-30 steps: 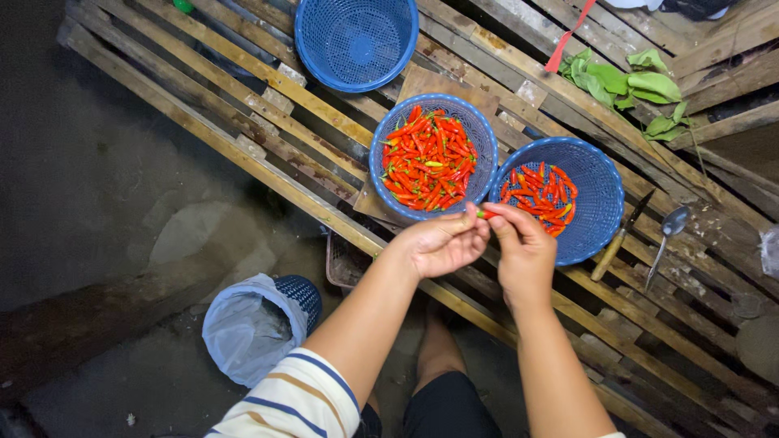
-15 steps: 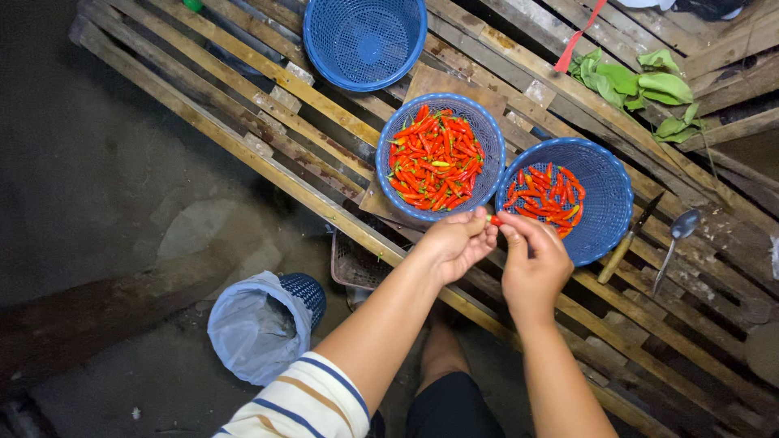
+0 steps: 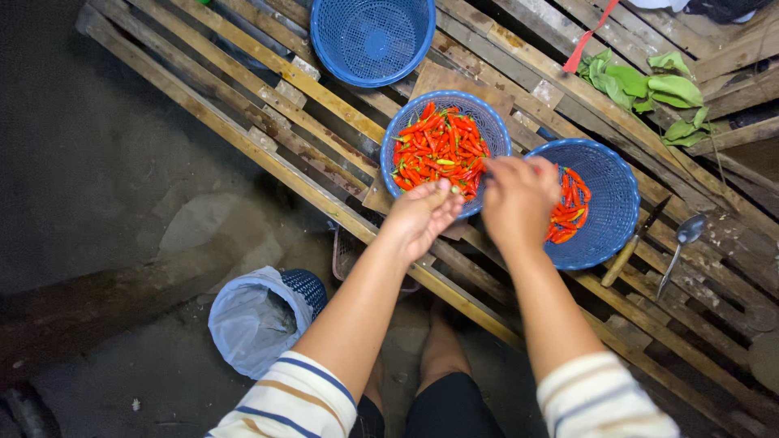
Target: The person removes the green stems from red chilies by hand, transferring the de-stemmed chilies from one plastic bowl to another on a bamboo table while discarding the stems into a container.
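Note:
A round blue basket (image 3: 390,154) on the wooden slat platform is heaped with red chilies (image 3: 434,150). To its right, a second blue basket (image 3: 610,207) holds a thinner layer of red chilies (image 3: 572,209). My left hand (image 3: 420,217) hovers at the front rim of the full basket, thumb and finger pinched on what looks like a small green stem. My right hand (image 3: 518,199) is blurred, back up, between the two baskets, with its fingertips at the full basket's right rim. What it holds is hidden.
An empty blue basket (image 3: 372,36) sits at the back. A wood-handled knife (image 3: 629,247) and a spoon (image 3: 677,243) lie right of the baskets, green leaves (image 3: 649,81) behind them. Below the platform stand a bin lined with a white bag (image 3: 251,320) and a small crate (image 3: 347,258).
Both hands were pinching one chili together in front of the baskets. They have parted and moved up; the right hand has swung over between the baskets, and the left is at the full basket's rim.

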